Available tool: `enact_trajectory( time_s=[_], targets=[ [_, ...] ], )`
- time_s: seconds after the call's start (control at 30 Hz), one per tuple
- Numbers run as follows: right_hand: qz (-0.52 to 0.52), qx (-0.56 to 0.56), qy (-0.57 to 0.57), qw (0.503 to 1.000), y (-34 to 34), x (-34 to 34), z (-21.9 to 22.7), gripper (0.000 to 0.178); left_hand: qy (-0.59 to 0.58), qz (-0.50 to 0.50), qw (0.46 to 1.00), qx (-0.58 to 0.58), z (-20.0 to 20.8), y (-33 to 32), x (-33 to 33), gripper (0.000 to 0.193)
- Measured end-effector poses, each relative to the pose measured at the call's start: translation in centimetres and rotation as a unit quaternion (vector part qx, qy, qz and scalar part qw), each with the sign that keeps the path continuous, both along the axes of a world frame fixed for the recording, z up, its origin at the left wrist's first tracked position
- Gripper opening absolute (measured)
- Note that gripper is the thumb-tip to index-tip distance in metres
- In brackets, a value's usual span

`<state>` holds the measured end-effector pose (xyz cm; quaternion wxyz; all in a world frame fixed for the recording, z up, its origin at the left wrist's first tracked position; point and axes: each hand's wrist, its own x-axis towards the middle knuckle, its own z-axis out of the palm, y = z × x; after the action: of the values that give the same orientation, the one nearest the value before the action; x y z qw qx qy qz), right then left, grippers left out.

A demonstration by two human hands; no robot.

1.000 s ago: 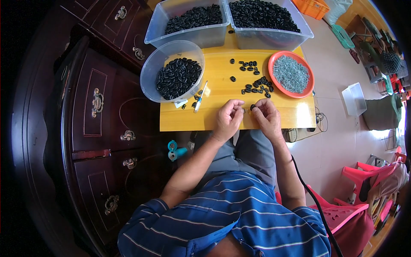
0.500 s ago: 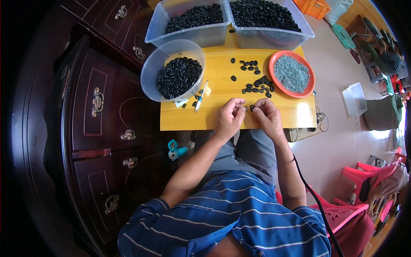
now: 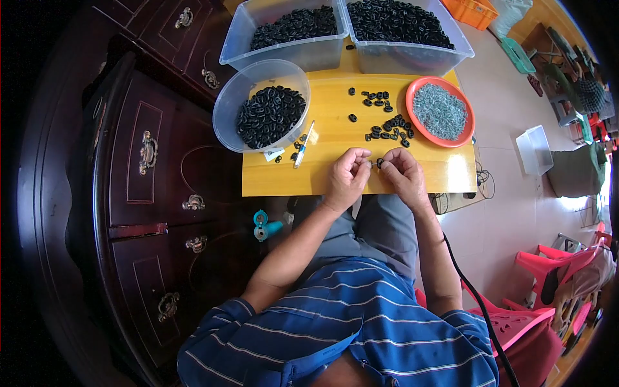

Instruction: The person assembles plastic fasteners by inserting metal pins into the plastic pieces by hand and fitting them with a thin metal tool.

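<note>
Over the front edge of the yellow table [image 3: 271,184], my two hands meet fingertip to fingertip. Thumb and forefinger of my right hand [image 3: 405,174] pinch a small black oval plastic piece [image 3: 380,163]. Pinched in my left hand [image 3: 348,177] is a thin silvery metal piece [image 3: 372,164], pointing at the black one; it is too small to tell whether they touch. Loose black oval pieces [image 3: 390,129] lie beyond my hands. To their right, an orange-red round dish [image 3: 412,120] holds many thin silvery metal pieces [image 3: 440,111].
A clear round tub [image 3: 222,119] of black pieces stands at the table's left, beside a pen [image 3: 300,153]. Two clear bins [image 3: 287,57] of black pieces are at the back. A dark wooden cabinet [image 3: 148,213] borders the left; a pink chair [image 3: 516,322] stands at right.
Both hands stay almost still, fingertips together. The thin metal piece between them shows a little more clearly now. The view has shifted very slightly.
</note>
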<state>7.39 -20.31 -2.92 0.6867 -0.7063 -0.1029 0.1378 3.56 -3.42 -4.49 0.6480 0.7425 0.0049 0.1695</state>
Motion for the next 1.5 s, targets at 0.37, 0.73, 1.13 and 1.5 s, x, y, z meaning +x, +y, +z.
enact_trajectory(
  time_s=[0.37, 0.73, 1.13, 1.5],
  targets=[
    [0.000, 0.022, 0.017, 1.000, 0.12, -0.05, 0.40, 0.004, 0.014, -0.014, 1.000, 0.003, -0.09, 0.16, -0.14, 0.018],
    [0.011, -0.007, 0.020, 1.000, -0.07, 0.04, 0.31, 0.006, 0.002, -0.005, 1.000, -0.006, 0.15, -0.04, -0.01, 0.017],
    [0.026, 0.004, 0.024, 0.999, -0.10, -0.01, 0.04, 0.005, -0.017, -0.011, 1.000, 0.001, -0.07, 0.02, -0.06, 0.017],
    [0.021, 0.021, 0.020, 0.999, -0.12, -0.03, -0.22, 0.004, -0.011, -0.030, 1.000, -0.001, -0.04, 0.21, -0.14, 0.017]
  ],
)
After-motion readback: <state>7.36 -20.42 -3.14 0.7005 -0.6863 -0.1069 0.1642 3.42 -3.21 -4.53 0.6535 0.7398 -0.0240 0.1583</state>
